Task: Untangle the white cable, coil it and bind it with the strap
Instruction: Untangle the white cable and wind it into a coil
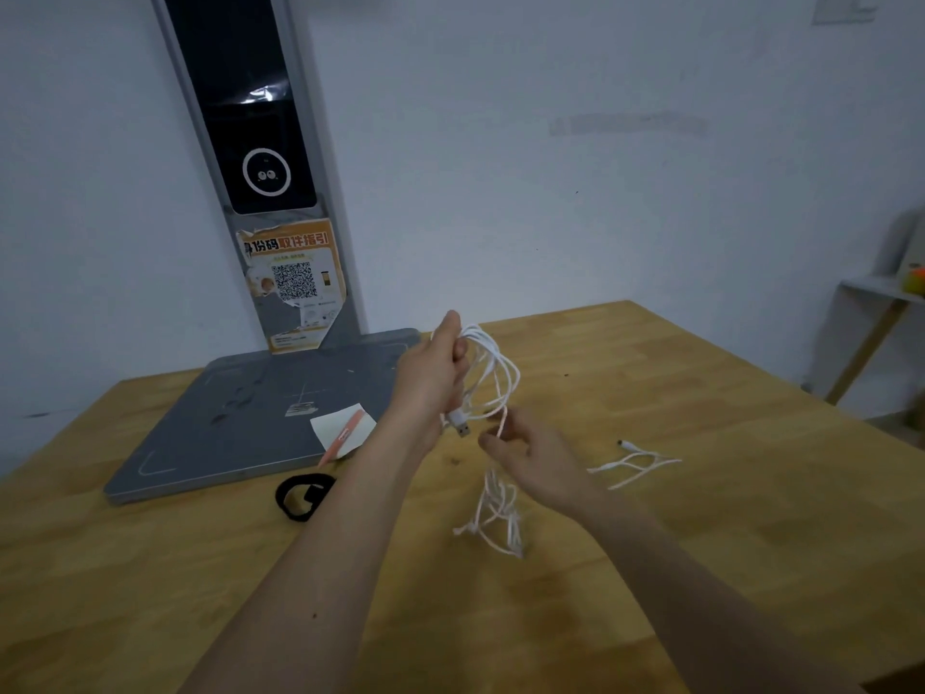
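The coiling step looks to be under way, with the untangling not quite finished: several loops of the white cable (493, 373) are gathered in the left hand (433, 373), which is raised above the wooden table (701, 543) with its fingers curled tight round the top of the bundle, while a USB plug (463, 427) hangs out just below that fist. The right hand (535, 455) sits lower and just beside the loops, its thumb and fingertips pinching the strand where it leaves the coil; the other fingers are loosely bent, though motion blur makes their exact spread hard to read. Below that pinch the rest of the cable drops in a loose, knotted-looking hank to the table, and its branched tips (635, 460) lie on the wood to the right, well apart from the hands. The next move probably calls for feeding the hanging length up through the right fingers, shaking out the snarl before laying each new loop into the left fist. The black strap (300, 495) lies curled on the table to the left, beside a grey stand base (240, 423), untouched and within easy reach for the binding.
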